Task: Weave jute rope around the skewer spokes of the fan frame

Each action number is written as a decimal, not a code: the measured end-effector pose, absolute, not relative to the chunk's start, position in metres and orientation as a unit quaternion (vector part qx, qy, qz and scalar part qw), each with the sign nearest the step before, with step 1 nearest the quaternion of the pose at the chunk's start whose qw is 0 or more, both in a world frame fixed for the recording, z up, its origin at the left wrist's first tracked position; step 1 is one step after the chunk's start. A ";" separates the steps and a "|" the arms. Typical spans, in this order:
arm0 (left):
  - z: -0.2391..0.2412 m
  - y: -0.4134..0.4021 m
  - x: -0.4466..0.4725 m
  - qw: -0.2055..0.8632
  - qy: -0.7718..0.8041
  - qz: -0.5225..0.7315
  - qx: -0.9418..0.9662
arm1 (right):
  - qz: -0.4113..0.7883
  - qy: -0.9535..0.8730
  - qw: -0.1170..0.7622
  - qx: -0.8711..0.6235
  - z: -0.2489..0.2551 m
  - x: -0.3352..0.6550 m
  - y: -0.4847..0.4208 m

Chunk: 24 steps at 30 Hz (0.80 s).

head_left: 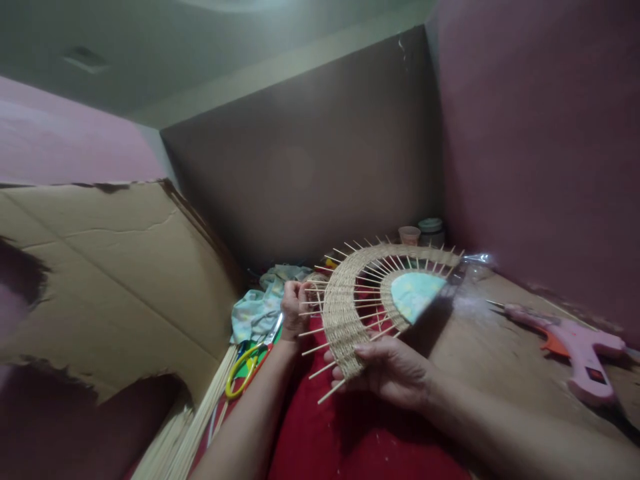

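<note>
A half-round woven fan (345, 307) of tan twine on thin sticks is held up in front of me. Its stick ends poke out past the woven band, and a light blue patterned fabric piece (415, 295) covers its centre. My right hand (393, 373) grips the band's lower end, thumb on top and fingers beneath. At the fan's left edge, my left hand (295, 308) is closed beside the stick tips. A tan bundle, perhaps twine, shows just past its fingers, but what they pinch is too small to make out.
Yellow-and-red-handled scissors (245, 370) and crumpled blue fabric (257, 310) lie left. Loose sticks (200, 420) are below them, beside a torn cardboard sheet (115, 267). A pink glue gun (575, 343) rests right on a brown board (480, 380). A cup (409, 235) and jar (431, 232) stand behind.
</note>
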<state>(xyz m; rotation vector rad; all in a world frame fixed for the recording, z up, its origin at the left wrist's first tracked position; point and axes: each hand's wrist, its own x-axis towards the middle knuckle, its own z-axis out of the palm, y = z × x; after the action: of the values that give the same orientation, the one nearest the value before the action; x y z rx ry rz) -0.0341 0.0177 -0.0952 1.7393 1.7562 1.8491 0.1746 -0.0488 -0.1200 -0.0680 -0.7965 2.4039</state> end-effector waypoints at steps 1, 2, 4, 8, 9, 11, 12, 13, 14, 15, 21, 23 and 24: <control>-0.094 0.016 -0.034 0.017 0.570 0.599 0.562 | 0.906 -0.299 0.297 -0.024 -0.120 0.174 -0.049; -0.093 0.015 -0.035 0.007 0.569 0.599 0.563 | 0.907 -0.298 0.295 -0.022 -0.121 0.174 -0.049; -0.089 0.013 -0.035 -0.001 0.564 0.598 0.570 | 0.909 -0.296 0.292 -0.018 -0.122 0.174 -0.048; -0.079 0.010 -0.037 0.030 0.540 0.591 0.598 | 0.914 -0.289 0.285 -0.019 -0.123 0.174 -0.048; -0.076 0.010 -0.038 0.043 0.534 0.591 0.603 | 0.915 -0.287 0.284 -0.023 -0.123 0.174 -0.048; -0.068 0.010 -0.041 0.069 0.526 0.587 0.611 | 0.915 -0.284 0.284 -0.032 -0.122 0.174 -0.048; -0.064 0.010 -0.043 0.100 0.525 0.586 0.609 | 0.915 -0.283 0.286 -0.035 -0.122 0.174 -0.048; -0.060 0.009 -0.044 0.143 0.524 0.585 0.602 | 0.914 -0.284 0.288 -0.037 -0.122 0.174 -0.048; -0.057 0.008 -0.046 0.194 0.523 0.583 0.591 | 0.913 -0.286 0.289 -0.039 -0.122 0.174 -0.049; -0.053 0.008 -0.048 0.247 0.518 0.581 0.577 | 0.912 -0.287 0.289 -0.039 -0.122 0.174 -0.049; -0.044 0.007 -0.053 0.413 0.489 0.562 0.524 | 0.913 -0.301 0.273 -0.016 -0.125 0.174 -0.049; -0.045 0.008 -0.052 0.436 0.485 0.558 0.514 | 0.913 -0.305 0.269 -0.008 -0.126 0.175 -0.049; -0.045 0.009 -0.051 0.441 0.482 0.560 0.510 | 0.914 -0.306 0.268 -0.006 -0.126 0.175 -0.049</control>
<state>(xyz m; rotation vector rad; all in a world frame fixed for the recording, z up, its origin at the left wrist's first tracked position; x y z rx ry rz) -0.0511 0.0088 -0.0447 1.2673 1.1970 1.3895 0.1747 -0.0491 -0.1258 -0.0154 -0.8249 2.4651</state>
